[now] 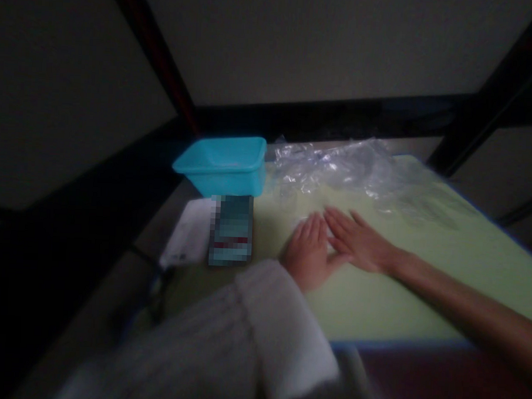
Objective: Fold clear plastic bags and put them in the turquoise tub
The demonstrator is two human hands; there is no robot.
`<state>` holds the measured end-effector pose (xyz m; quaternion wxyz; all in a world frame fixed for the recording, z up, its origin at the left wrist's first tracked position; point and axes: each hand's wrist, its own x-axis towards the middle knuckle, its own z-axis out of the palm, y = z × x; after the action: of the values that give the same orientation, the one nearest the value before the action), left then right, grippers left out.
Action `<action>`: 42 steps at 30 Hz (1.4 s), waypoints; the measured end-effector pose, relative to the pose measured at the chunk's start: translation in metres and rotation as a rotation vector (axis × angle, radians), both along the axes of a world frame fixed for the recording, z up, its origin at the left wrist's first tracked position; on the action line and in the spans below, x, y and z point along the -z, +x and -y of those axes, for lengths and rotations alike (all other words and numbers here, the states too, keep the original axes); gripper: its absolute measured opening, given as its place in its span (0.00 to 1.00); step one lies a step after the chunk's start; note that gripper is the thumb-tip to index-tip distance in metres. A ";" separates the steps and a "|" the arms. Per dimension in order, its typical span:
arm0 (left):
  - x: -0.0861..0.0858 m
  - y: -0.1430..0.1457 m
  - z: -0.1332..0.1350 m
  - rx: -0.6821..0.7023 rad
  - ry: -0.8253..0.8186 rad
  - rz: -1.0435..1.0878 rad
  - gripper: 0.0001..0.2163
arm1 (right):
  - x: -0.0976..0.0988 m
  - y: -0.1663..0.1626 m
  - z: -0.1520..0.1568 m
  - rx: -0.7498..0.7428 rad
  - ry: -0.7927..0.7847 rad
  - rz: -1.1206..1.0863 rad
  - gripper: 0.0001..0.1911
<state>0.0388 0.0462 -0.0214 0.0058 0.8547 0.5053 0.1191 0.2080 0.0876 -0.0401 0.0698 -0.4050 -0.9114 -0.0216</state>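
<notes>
My left hand [306,253] lies flat, palm down, on a pale green table surface [443,266], fingers stretched forward and close together. A thick white knitted sleeve covers that forearm. My right hand [356,239] lies flat beside it, palm down, fingers out, its fingertips touching or overlapping the left hand's fingers. The right forearm is bare. Neither hand holds anything. A heap of clear crumpled plastic [338,170] lies just beyond the fingertips.
A turquoise plastic tub [223,162] stands at the table's far left corner. In front of it lie a blurred-out card or booklet [230,230] and a white sheet [187,234]. Dark frame bars [495,86] run behind and at the right.
</notes>
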 end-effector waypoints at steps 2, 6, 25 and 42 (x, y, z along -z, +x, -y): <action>0.000 -0.008 -0.001 -0.002 -0.002 -0.015 0.37 | -0.001 0.000 0.001 0.016 0.006 -0.004 0.31; 0.000 -0.025 -0.002 -0.024 -0.021 -0.058 0.34 | -0.002 0.003 0.001 0.032 0.004 -0.001 0.32; 0.003 -0.041 -0.002 -0.065 -0.054 0.081 0.32 | -0.017 0.045 -0.042 0.000 -0.245 -0.606 0.20; 0.006 -0.049 -0.009 -0.065 0.060 0.221 0.25 | -0.032 0.039 -0.034 -0.003 -0.356 -0.624 0.13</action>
<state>-0.0102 0.0547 -0.0274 0.0318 0.8192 0.5254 0.2277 0.2473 0.1216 -0.0080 0.2729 -0.3968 -0.8363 0.2622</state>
